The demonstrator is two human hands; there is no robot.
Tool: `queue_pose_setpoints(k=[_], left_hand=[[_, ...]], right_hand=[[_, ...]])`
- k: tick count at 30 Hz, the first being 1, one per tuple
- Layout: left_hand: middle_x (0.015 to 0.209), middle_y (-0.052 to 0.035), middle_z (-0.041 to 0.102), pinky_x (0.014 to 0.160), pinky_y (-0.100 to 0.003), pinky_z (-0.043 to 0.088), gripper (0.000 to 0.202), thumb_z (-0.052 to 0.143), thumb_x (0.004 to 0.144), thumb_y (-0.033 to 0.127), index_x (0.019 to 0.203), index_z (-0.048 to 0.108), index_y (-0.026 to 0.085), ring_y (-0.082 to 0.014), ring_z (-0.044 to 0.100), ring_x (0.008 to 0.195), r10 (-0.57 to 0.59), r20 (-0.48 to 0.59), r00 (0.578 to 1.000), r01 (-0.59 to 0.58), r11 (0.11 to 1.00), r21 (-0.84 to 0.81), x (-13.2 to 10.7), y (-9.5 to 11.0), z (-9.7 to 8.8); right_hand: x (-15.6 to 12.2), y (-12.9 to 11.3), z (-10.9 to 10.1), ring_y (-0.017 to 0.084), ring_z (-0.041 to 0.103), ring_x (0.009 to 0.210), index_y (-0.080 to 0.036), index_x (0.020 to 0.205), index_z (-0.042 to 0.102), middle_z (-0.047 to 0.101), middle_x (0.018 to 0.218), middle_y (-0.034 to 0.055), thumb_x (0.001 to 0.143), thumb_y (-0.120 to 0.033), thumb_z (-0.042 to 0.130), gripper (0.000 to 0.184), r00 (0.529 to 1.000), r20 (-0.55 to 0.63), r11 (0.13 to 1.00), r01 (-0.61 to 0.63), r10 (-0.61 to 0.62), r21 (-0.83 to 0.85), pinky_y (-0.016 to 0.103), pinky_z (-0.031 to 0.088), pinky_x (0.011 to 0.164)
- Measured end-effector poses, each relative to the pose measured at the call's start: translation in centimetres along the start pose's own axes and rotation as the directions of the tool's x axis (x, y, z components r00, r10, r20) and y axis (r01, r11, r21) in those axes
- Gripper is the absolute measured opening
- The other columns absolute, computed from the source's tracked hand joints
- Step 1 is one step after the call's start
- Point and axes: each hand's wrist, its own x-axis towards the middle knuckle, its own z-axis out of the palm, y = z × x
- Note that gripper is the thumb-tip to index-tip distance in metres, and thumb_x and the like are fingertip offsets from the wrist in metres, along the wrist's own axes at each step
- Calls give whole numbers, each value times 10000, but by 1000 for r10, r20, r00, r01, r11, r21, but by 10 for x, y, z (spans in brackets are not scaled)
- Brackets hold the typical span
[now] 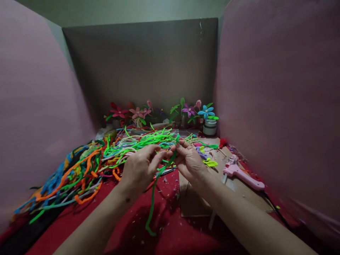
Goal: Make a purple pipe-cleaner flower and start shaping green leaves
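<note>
A green pipe cleaner [153,202] hangs from between my hands, its lower end curling above the red cloth. My right hand [189,159] pinches its upper part, where a short green tip stands above the fingers. Close beside it, my left hand [142,164] has thumb and forefinger drawn together at the same green strand; the exact contact is partly hidden. Behind my hands lies a heap of bright green pipe cleaners [151,139]. More pipe cleaners in orange, blue and other colours [82,166] spread to the left.
A pink glue gun [243,175] rests on a cardboard sheet [195,207] at the right, its cord running toward the front. Pipe-cleaner flowers, including a blue one [206,112] in a white jar [209,127], line the back. Pink panels [278,88] enclose the sides.
</note>
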Motion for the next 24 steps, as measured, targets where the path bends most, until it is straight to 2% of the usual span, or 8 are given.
queue_pose_setpoints(k=[1, 3, 6, 8, 13, 16, 20, 24], left_hand=[[835, -52, 654, 661, -265, 416, 270, 518, 811, 407, 885, 648, 182, -183, 586, 766, -20, -18, 1000, 18, 993, -116, 5, 2, -4], [882, -55, 640, 629, -250, 437, 280, 558, 781, 409, 873, 658, 164, -174, 584, 767, -69, 54, 996, 84, 924, -373, 15, 8, -7], [638, 5, 540, 464, -192, 358, 238, 604, 752, 370, 740, 659, 139, -96, 486, 537, -66, 301, 951, 241, 768, -593, 25, 16, -4], [550, 35, 456, 414, -170, 293, 226, 617, 751, 353, 727, 663, 133, -59, 402, 462, -91, 354, 931, 320, 674, -666, 27, 18, 0], [603, 15, 530, 392, -170, 349, 210, 668, 716, 339, 720, 663, 129, -61, 448, 449, -199, 322, 926, 378, 520, -766, 23, 19, 5], [632, -5, 589, 369, -184, 377, 197, 655, 732, 331, 744, 650, 135, -78, 487, 427, -213, 279, 936, 347, 433, -832, 27, 22, 0], [623, -26, 622, 500, -228, 482, 165, 593, 800, 273, 721, 608, 128, -117, 587, 524, -227, 177, 958, 234, 255, -938, 49, 21, -19], [508, 19, 523, 385, -146, 358, 271, 426, 904, 200, 692, 573, 119, -35, 439, 370, -247, 136, 959, 177, 151, -973, 75, 12, -50]], right_hand=[[-1, 1, 1, 124, 612, 542, -183, 740, 544, 639, 574, -17, 694, -95, 666, 157, 1000, 5, 1000, -17, 17, -5, 299, 536, 649], [-3, 4, 4, 119, 604, 543, -170, 732, 565, 639, 590, -12, 687, -118, 686, 139, 999, 25, 999, -48, 49, -23, 272, 524, 617], [-5, 10, 9, 104, 587, 547, -150, 730, 604, 632, 612, -11, 654, -117, 717, 141, 997, 40, 997, -62, 63, -39, 229, 502, 573], [-5, 13, 10, 94, 567, 536, -143, 726, 621, 623, 613, -13, 640, -105, 722, 138, 997, 44, 997, -69, 70, -29, 214, 490, 543], [-6, 11, 14, 81, 549, 499, -137, 724, 635, 609, 595, -9, 676, -119, 696, 79, 988, 85, 991, -123, 126, -48, 198, 475, 496], [-10, 10, 17, 73, 523, 433, -135, 687, 625, 601, 546, -11, 681, -154, 699, 77, 983, 85, 981, -156, 165, -112, 209, 480, 479], [-22, 17, 18, 55, 464, 381, -110, 668, 633, 581, 502, -17, 633, -197, 738, 141, 952, 102, 940, -262, 290, -220, 212, 478, 436], [-33, 24, 13, 48, 444, 367, -110, 631, 601, 580, 494, -19, 614, -250, 753, 207, 903, 82, 869, -376, 421, -321, 202, 461, 397]])
